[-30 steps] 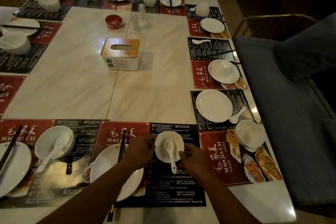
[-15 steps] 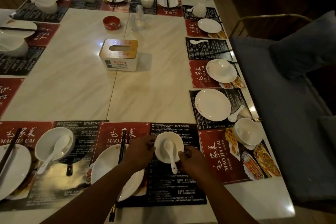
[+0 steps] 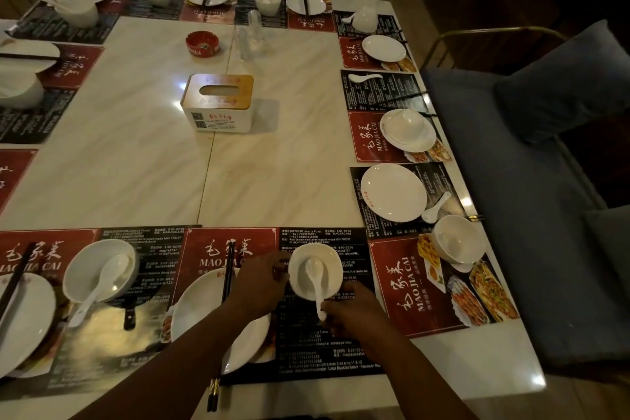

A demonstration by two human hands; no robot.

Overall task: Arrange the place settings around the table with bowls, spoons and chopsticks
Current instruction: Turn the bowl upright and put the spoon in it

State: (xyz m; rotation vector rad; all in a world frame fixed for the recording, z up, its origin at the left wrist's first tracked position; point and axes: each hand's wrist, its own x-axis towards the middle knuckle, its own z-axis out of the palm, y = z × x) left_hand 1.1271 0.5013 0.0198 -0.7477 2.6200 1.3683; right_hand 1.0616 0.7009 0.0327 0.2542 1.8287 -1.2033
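Note:
A small white bowl [image 3: 315,259] stands on the black half of the placemat in front of me, with a white spoon [image 3: 315,278] lying in it, handle toward me. My left hand [image 3: 259,286] holds the bowl's left rim. My right hand [image 3: 353,315] pinches the end of the spoon's handle at the bowl's near side. Left of the bowl a white plate [image 3: 196,305] carries black chopsticks [image 3: 226,278] laid across it, partly under my left arm.
Another bowl with a spoon [image 3: 100,269] and a plate [image 3: 24,320] stand at the near left. Along the right edge are plates [image 3: 393,193], a loose spoon [image 3: 434,208] and a bowl [image 3: 455,244]. A tissue box [image 3: 218,102] and red ashtray [image 3: 201,43] occupy the middle. Blue seats stand at right.
My right hand has slid from the bowl's right side to the tip of the spoon's handle. The bowl and my left hand have stayed put.

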